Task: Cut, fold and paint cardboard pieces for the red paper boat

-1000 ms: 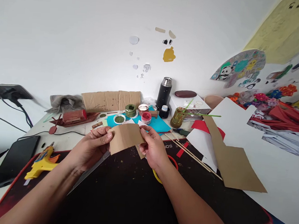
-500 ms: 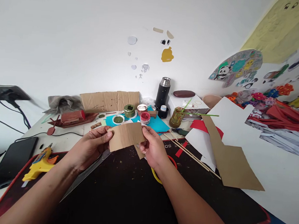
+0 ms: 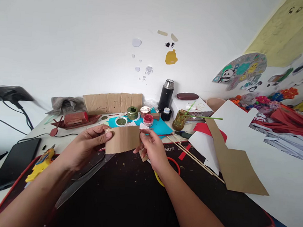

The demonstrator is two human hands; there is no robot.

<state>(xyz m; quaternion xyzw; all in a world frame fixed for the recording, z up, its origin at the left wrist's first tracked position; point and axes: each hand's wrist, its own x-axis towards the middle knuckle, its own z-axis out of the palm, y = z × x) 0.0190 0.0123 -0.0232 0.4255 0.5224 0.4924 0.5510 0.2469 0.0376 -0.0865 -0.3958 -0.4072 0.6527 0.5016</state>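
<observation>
Cluttered surface [image 3: 41, 128] by a white wall [image 3: 88, 52], curved cardboard strip [image 3: 123, 140] held over a black mat [image 3: 123, 198], pinched by the left hand [image 3: 85, 148], right hand [image 3: 155, 150] at its other end, grip unclear.

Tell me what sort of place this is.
Most likely a craft desk, perhaps at home: a yellow glue gun lies at the left, an open pot of red paint stands at the back, and the left hand holds a curved brown card.

Letters "SOM" [image 3: 169, 149] on black mat [image 3: 124, 195]; rest unclear.
</observation>
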